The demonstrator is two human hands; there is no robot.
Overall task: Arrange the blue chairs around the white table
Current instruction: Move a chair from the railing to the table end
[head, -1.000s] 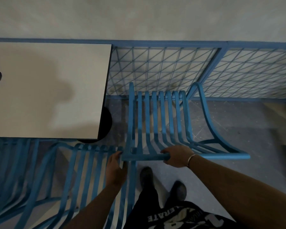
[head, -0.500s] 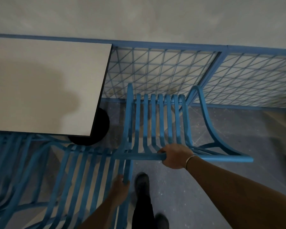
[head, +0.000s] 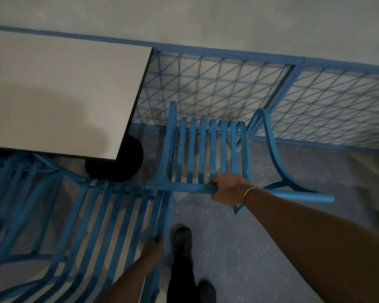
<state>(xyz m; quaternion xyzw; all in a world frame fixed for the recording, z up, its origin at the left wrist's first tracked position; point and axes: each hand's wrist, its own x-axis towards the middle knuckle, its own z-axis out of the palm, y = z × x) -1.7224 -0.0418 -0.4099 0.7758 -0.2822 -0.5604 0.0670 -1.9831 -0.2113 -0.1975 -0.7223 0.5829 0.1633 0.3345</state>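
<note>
Your right hand [head: 228, 189] is curled round the top rail of the chair [head: 202, 149], which stands right of the table [head: 64, 95] by the fence [head: 228, 84]. Your left hand [head: 152, 247] grips the second chair [head: 109, 226] by its side rail. Turn the right one to face the table; don't snag the fence.

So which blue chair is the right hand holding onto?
The far chair, by the mesh fence past the white table corner. The right hand grips its top rail; the left hand holds the nearer chair instead.
</note>
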